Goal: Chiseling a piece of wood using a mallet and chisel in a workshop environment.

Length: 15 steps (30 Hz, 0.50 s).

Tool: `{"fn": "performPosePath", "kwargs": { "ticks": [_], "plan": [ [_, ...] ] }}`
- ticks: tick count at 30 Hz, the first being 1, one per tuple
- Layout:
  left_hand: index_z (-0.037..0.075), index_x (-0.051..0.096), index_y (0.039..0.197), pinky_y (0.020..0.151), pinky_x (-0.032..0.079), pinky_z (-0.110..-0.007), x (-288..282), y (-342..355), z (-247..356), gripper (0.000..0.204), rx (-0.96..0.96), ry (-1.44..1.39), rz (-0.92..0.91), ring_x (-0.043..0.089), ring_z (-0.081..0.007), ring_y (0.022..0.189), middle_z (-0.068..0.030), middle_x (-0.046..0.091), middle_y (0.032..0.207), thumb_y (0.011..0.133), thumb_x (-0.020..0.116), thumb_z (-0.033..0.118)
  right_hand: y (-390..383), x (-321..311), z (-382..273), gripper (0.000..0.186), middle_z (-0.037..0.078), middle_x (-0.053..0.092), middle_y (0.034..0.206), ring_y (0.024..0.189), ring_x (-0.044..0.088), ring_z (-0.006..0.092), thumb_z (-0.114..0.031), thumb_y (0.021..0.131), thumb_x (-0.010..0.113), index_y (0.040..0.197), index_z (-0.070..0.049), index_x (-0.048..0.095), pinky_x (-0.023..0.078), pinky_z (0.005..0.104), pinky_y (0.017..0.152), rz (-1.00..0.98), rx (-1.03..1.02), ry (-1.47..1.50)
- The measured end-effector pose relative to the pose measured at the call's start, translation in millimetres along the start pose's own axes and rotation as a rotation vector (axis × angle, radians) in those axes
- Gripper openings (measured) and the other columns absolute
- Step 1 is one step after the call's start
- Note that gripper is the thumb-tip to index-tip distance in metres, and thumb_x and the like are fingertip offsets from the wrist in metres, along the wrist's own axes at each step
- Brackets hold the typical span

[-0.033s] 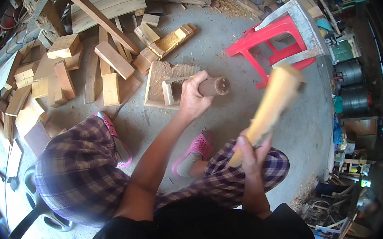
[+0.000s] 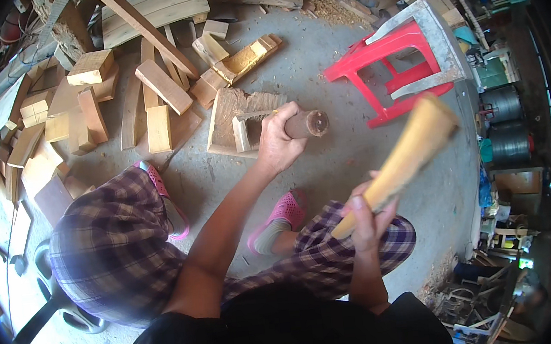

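My left hand (image 2: 279, 144) is closed around a thick, round wooden handle (image 2: 307, 124), its end pointing up and right. Whatever lies at its lower end is hidden by my fist. Just behind that hand sits a wooden block (image 2: 222, 114) on the floor, with a small pale piece of wood (image 2: 241, 134) at its hollow. In my right hand (image 2: 365, 224) is a pale wooden mallet (image 2: 409, 152), club-shaped, gripped near its narrow end. Its thick end is raised to the upper right and slightly blurred, apart from the handle.
Several cut wood blocks (image 2: 89, 67) and boards lie piled at left. A red plastic stool (image 2: 380, 56) lies tipped at the upper right. Pink clogs (image 2: 286, 212) are on my feet. A grey wheel-like base (image 2: 80, 317) stands at lower left; wood shavings (image 2: 332, 7) are scattered at the back.
The mallet's thick end has swung a little to the right, and my right hand has shifted slightly with it. My left hand and the round handle look unmoved.
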<state>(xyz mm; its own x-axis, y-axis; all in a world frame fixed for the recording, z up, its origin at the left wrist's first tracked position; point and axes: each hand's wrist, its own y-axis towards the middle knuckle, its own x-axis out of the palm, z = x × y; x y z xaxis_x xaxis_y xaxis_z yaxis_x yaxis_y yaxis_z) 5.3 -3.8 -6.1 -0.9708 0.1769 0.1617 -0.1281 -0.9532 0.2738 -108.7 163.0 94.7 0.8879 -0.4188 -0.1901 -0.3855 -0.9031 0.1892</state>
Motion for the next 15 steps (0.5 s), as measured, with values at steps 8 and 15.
{"fn": "performPosePath", "kwargs": {
  "ticks": [8, 15],
  "plan": [
    [0.001, 0.054, 0.085, 0.071, 0.048, -0.041, 5.0, -2.0, 5.3, 0.021, 0.089, 0.074, -0.039, 0.063, -0.0368, 0.08, -0.0164, 0.06, 0.082, 0.068, 0.067, 0.0, -2.8, 14.9, 22.1, 0.067, 0.009, 0.053, 0.112, 0.101, 0.054, 0.0168, -0.016, 0.083, 0.076, 0.133, 0.003, 0.037, 0.046, 0.0302, 0.088, -0.15, 0.248, -0.132],
    [0.002, 0.055, 0.085, 0.071, 0.047, -0.043, 3.7, -2.7, 5.8, 0.024, 0.062, 0.061, -0.13, 0.062, -0.0384, 0.084, -0.0159, 0.059, 0.082, 0.067, 0.071, 0.001, 6.7, 6.9, -8.8, 0.057, 0.011, 0.056, 0.085, 0.059, 0.056, 0.0149, -0.007, 0.082, 0.068, 0.128, 0.005, 0.037, 0.05, 0.028, 0.057, 0.002, -0.127, 0.087]
  ]
}}
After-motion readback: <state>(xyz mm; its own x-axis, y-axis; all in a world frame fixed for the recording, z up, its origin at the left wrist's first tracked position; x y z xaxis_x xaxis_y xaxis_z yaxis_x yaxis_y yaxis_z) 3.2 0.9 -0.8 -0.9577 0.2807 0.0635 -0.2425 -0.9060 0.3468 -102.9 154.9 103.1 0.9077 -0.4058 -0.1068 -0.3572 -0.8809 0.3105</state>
